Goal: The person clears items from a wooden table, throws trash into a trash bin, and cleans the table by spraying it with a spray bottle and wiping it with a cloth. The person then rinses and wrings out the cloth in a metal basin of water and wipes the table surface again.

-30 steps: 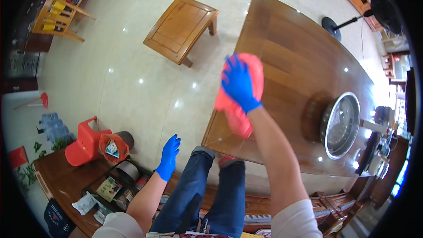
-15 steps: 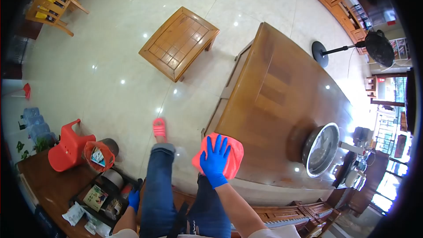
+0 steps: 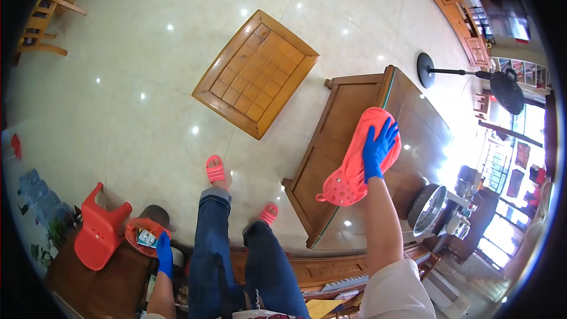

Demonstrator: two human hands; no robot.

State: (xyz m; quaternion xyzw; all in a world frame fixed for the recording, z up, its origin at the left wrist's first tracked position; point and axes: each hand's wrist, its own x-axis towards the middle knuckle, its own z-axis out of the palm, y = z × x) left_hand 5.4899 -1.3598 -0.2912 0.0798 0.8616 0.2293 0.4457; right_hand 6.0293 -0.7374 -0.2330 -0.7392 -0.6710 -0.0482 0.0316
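Note:
My right hand point(image 3: 380, 146), in a blue glove, presses on a pinkish-red cloth point(image 3: 351, 168) with its fingers spread. The cloth lies along the near-left edge of the brown wooden table point(image 3: 413, 118), part of it over the edge. A metal basin point(image 3: 428, 210) stands at the table's right end. My left hand point(image 3: 165, 255), gloved in blue, is low on the left beside a bin with a red bag point(image 3: 136, 237); its fingers are too bunched and small to make out.
A low wooden stool point(image 3: 257, 74) stands on the tiled floor ahead. Left are a red plastic chair point(image 3: 98, 230) and several water bottles point(image 3: 40, 198). A black standing fan point(image 3: 455, 72) is beyond the table. Piano-like keys show near my legs.
My right hand and the cloth have moved from the table's near corner further right and up along its edge. My left hand has moved up and left to the bin. The view has shifted.

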